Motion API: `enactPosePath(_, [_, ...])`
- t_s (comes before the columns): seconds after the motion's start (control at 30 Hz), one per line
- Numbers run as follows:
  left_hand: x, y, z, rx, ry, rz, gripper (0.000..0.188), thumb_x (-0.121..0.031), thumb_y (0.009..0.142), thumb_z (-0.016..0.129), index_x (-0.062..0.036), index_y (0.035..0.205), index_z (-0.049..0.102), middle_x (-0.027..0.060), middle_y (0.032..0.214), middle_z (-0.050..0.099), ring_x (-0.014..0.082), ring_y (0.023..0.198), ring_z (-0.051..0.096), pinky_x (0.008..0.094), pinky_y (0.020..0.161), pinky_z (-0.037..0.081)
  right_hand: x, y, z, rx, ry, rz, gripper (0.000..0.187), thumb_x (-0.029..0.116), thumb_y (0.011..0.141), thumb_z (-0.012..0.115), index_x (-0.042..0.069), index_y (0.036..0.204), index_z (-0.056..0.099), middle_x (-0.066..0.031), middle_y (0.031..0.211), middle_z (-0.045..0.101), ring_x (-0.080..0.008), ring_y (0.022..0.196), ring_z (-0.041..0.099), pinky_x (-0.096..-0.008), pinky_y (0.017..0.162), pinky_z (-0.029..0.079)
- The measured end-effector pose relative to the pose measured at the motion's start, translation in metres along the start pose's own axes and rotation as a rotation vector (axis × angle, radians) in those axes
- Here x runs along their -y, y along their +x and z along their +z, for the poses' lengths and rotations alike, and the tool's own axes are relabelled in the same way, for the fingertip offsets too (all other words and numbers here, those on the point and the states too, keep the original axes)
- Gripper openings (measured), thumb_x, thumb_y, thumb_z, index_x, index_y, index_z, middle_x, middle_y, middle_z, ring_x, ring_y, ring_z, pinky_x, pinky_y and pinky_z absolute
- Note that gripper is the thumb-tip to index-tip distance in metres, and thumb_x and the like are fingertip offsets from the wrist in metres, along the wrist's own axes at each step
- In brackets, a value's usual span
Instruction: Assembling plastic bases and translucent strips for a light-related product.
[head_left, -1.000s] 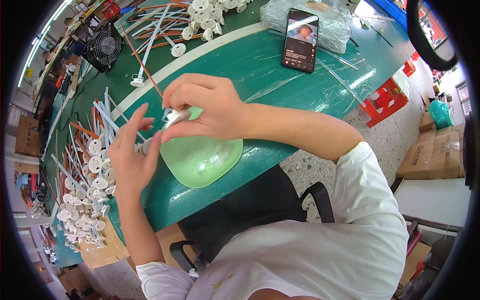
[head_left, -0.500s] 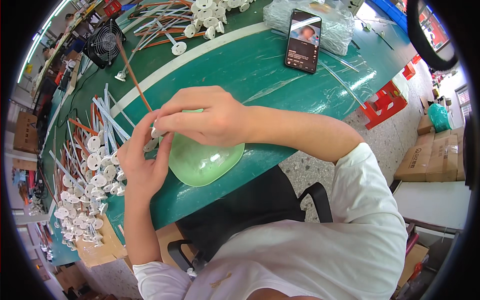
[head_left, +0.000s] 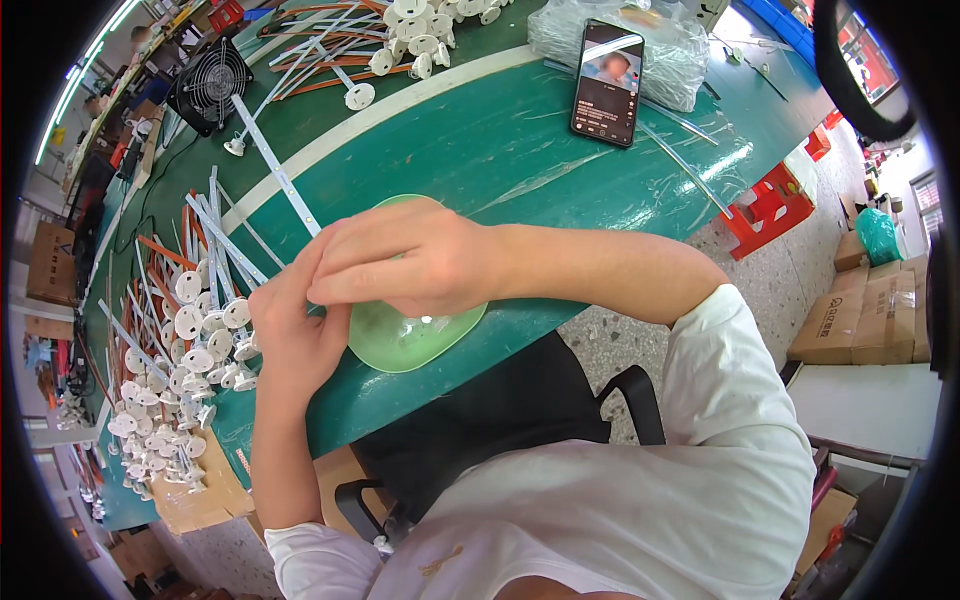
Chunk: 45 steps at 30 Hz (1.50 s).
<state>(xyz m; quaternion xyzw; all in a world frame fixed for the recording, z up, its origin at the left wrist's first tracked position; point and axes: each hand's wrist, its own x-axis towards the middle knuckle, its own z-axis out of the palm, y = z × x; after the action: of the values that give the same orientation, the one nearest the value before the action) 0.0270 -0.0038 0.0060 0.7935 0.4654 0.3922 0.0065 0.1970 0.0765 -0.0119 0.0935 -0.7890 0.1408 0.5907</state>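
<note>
Closely, the left hand (head_left: 300,340) and right hand (head_left: 425,265) meet at the green bowl (head_left: 412,345), a pale strip (head_left: 272,160) extending from them, exact grip hidden.

My smooth, rounded green plastic bowl (head_left: 415,342) looks shiny, and my white short-sleeved cloth shirt (head_left: 625,500) looks dull.

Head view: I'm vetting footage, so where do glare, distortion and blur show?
In the head view, glare spots the green bowl and the tabletop at right; the ceiling light bows along the rim; the left hand and right hand show little blur.
</note>
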Motion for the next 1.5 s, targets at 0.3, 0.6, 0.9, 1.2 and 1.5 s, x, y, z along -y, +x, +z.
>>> enactPosePath(0.3, [0.000, -0.007, 0.009, -0.068, -0.090, -0.066, 0.042, 0.004, 0.075, 0.066, 0.0023, 0.117, 0.066, 0.0168, 0.087, 0.071, 0.0252, 0.072, 0.071, 0.0297, 0.064, 0.052, 0.009, 0.003, 0.003, -0.027, 0.036, 0.094, 0.028, -0.010, 0.072, 0.068, 0.003, 0.096, 0.071, -0.0094, 0.097, 0.069, -0.0275, 0.085, 0.069, -0.0342, 0.071, 0.058])
enactPosePath(0.6, [0.008, -0.013, 0.003, 0.022, -0.230, -0.249, 0.035, 0.001, 0.079, 0.070, 0.0037, 0.114, 0.066, 0.0167, 0.088, 0.071, 0.0242, 0.076, 0.071, 0.0283, 0.069, 0.052, 0.011, 0.013, -0.013, 0.106, 0.166, 0.265, 0.039, -0.015, 0.070, 0.064, 0.007, 0.101, 0.072, -0.0074, 0.107, 0.070, -0.0257, 0.091, 0.069, -0.0327, 0.073, 0.058])
enactPosePath(0.9, [0.008, 0.000, 0.002, -0.072, -0.149, -0.262, 0.028, -0.005, 0.088, 0.068, 0.0008, 0.115, 0.067, 0.0139, 0.087, 0.073, 0.0195, 0.075, 0.072, 0.0265, 0.069, 0.053, 0.002, 0.001, -0.009, -0.015, -0.300, 0.303, 0.019, 0.005, 0.075, 0.074, 0.002, 0.094, 0.069, -0.0099, 0.089, 0.068, -0.0294, 0.077, 0.067, -0.0369, 0.067, 0.056])
enactPosePath(1.2, [0.009, -0.001, 0.003, -0.057, -0.237, -0.340, 0.025, -0.010, 0.095, 0.064, -0.0020, 0.118, 0.067, 0.0104, 0.086, 0.073, 0.0154, 0.077, 0.073, 0.0259, 0.068, 0.055, 0.013, -0.012, -0.018, 0.758, -0.042, 0.339, 0.029, 0.022, 0.078, 0.074, 0.001, 0.098, 0.069, -0.0174, 0.113, 0.061, -0.0317, 0.103, 0.061, -0.0395, 0.089, 0.051])
enactPosePath(1.5, [0.010, -0.003, 0.008, 0.003, -0.149, -0.265, 0.023, -0.011, 0.093, 0.066, -0.0048, 0.115, 0.068, 0.0104, 0.077, 0.073, 0.0159, 0.071, 0.073, 0.0255, 0.064, 0.053, 0.011, 0.005, -0.021, 1.090, 0.188, 0.653, 0.009, 0.005, 0.076, 0.062, -0.002, 0.079, 0.067, -0.0149, 0.074, 0.062, -0.0320, 0.075, 0.064, -0.0422, 0.069, 0.050])
